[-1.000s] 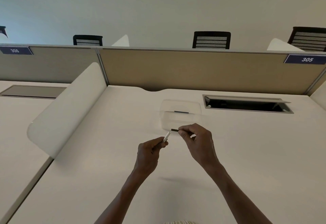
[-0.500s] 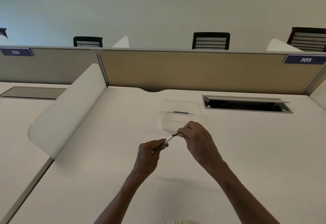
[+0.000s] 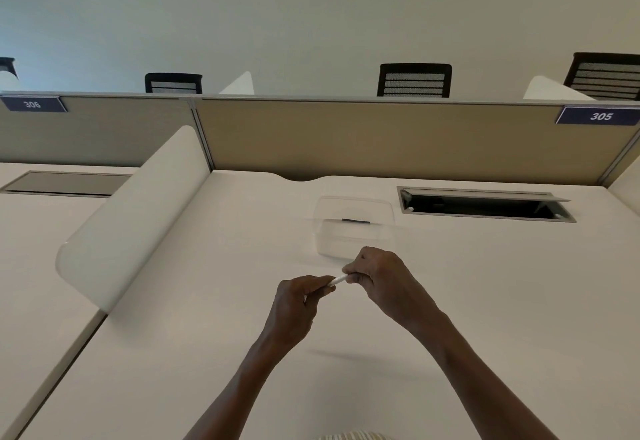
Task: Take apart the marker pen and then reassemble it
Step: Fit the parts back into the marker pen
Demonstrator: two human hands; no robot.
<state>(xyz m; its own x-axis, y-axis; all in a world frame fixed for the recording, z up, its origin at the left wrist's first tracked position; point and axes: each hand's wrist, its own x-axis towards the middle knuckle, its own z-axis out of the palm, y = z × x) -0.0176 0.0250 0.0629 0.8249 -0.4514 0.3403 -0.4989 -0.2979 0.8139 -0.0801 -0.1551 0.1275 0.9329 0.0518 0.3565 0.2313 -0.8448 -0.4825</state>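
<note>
Hiding most of the marker pen (image 3: 337,279) inside the left hand (image 3: 297,304) and right hand (image 3: 380,278); showing only a short white stretch between.

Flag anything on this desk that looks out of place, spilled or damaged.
Nothing stands out. Both hands, left hand and right hand, hold the white marker above the desk; a clear plastic container sits behind them.

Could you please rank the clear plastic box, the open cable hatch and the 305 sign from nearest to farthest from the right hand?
1. Clear plastic box, just beyond the right hand.
2. Open cable hatch, farther back, to the right.
3. 305 sign, on the partition, far right.
</note>
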